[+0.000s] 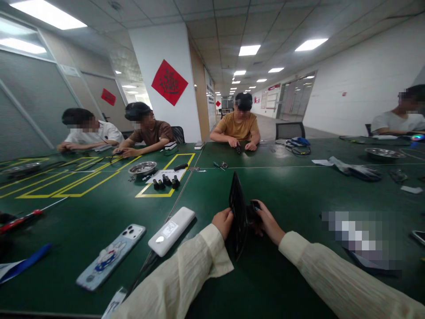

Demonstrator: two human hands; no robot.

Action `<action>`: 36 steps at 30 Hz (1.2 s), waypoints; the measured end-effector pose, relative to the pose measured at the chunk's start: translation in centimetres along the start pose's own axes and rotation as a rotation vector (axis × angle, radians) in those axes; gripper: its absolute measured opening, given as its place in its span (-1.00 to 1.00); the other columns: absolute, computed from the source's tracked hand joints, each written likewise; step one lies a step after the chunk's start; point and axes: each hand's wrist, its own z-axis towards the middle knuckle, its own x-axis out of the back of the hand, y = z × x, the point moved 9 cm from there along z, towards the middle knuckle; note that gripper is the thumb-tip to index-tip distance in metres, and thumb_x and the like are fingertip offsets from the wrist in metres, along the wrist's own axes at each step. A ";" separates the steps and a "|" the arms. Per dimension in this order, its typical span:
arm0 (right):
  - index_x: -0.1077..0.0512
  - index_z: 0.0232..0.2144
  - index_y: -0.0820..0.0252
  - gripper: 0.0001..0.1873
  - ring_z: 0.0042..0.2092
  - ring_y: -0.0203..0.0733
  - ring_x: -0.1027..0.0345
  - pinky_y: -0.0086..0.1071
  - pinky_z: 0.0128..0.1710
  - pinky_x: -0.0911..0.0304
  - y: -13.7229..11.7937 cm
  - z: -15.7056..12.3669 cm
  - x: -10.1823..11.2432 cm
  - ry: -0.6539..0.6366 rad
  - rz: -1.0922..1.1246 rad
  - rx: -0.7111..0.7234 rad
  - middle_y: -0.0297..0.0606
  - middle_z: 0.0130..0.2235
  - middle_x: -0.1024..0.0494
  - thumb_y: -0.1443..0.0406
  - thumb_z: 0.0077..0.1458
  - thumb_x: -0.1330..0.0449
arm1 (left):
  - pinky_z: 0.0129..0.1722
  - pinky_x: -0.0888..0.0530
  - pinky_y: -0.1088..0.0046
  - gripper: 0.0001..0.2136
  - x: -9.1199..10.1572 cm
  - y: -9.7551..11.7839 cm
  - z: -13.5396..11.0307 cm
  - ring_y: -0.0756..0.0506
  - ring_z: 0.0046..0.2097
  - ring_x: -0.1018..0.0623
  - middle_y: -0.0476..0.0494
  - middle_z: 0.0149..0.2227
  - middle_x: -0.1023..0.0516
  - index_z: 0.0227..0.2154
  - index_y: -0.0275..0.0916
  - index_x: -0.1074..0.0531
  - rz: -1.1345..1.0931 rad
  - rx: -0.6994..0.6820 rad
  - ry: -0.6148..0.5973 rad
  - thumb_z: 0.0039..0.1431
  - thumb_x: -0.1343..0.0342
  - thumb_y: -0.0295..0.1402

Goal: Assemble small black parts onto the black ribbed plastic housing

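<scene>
A flat black panel (pixel 237 212) stands nearly upright in front of me, turned almost edge-on, over the green table. My left hand (pixel 223 223) grips its left face, the thumb lying on the panel. On the other side, my right hand (pixel 268 223) is closed round a dark chunky part (pixel 253 213) that seems joined to the panel's back. Its exact kind is too dark to make out. Left of my left sleeve lie a white power bank (pixel 171 231) with a cable and a phone in a blue cartoon case (pixel 111 257).
Several black cylindrical parts (pixel 166 181) stand by a metal bowl (pixel 142 168) inside yellow tape lines. A red-handled screwdriver (pixel 33 215) lies at left, gloves (pixel 353 169) at right. Co-workers sit across the table; one in a mustard shirt (pixel 236 126) handles a small dark part.
</scene>
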 end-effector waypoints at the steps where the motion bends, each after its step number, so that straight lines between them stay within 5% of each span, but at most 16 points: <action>1: 0.02 0.09 0.12 -0.40 -0.68 -0.30 -0.25 -0.58 -0.79 0.00 -0.1 -0.1 -0.1 0.004 -0.009 0.004 -0.43 -0.61 -0.37 0.03 0.04 0.04 | -0.37 -0.26 0.49 -0.69 0.0 0.0 0.0 -0.06 -0.35 -0.44 -0.10 -0.45 -0.47 -0.45 -0.28 -0.38 -0.013 -0.002 0.001 0.21 0.24 -0.33; 23: 0.05 0.11 0.12 -0.33 -0.68 -0.29 -0.27 -0.59 -0.81 0.00 1.5 0.7 0.4 -0.095 0.069 0.008 -0.41 -0.60 -0.39 -0.05 0.04 0.01 | -0.43 -0.28 0.47 -0.44 -1.0 -1.1 0.3 -0.04 -0.45 -0.38 -0.06 -0.58 -0.38 -0.56 -0.35 -0.40 -0.214 0.056 -0.025 0.18 0.32 -0.02; 36: 0.09 0.13 0.15 -0.26 -0.70 -0.28 -0.27 -0.58 -0.82 0.01 1.1 0.7 0.3 -0.091 0.018 0.002 -0.44 -0.63 -0.37 -0.09 0.01 0.03 | -0.44 -0.26 0.53 -0.69 0.9 0.5 -0.2 -0.01 -0.46 -0.36 0.04 -0.57 -0.26 -0.54 -0.21 -0.18 -0.034 -0.041 0.085 0.22 0.27 -0.18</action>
